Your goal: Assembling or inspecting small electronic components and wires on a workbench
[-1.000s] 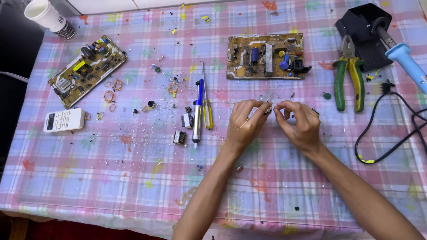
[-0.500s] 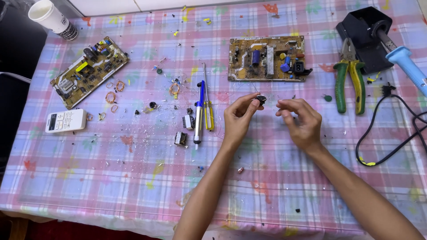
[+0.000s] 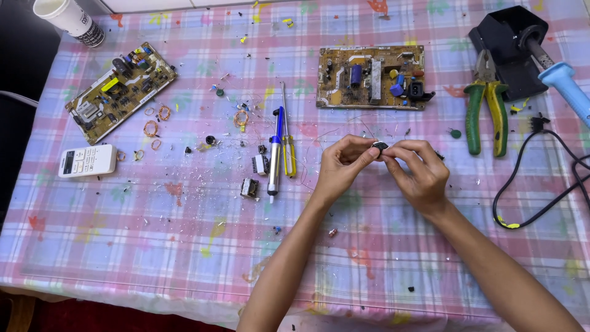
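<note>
My left hand (image 3: 340, 165) and my right hand (image 3: 418, 172) meet above the middle of the table. Between their fingertips they pinch a small dark round component (image 3: 380, 146) with thin wire trailing from it. A circuit board (image 3: 370, 77) lies just beyond the hands. To the left of my left hand lie a blue desoldering pump (image 3: 275, 154) and a yellow screwdriver (image 3: 287, 138), side by side.
A second circuit board (image 3: 120, 91) and a white remote (image 3: 87, 160) lie at the left, with copper wire rings (image 3: 152, 127) between. Green-yellow pliers (image 3: 485, 117), a soldering iron (image 3: 558, 77) in its black stand (image 3: 505, 46) and a black cord (image 3: 547, 184) occupy the right. A paper cup (image 3: 69, 19) stands far left.
My hands, apart half a second ago, have come back together on the small component. Both sit slightly lower and closer to each other than before.
</note>
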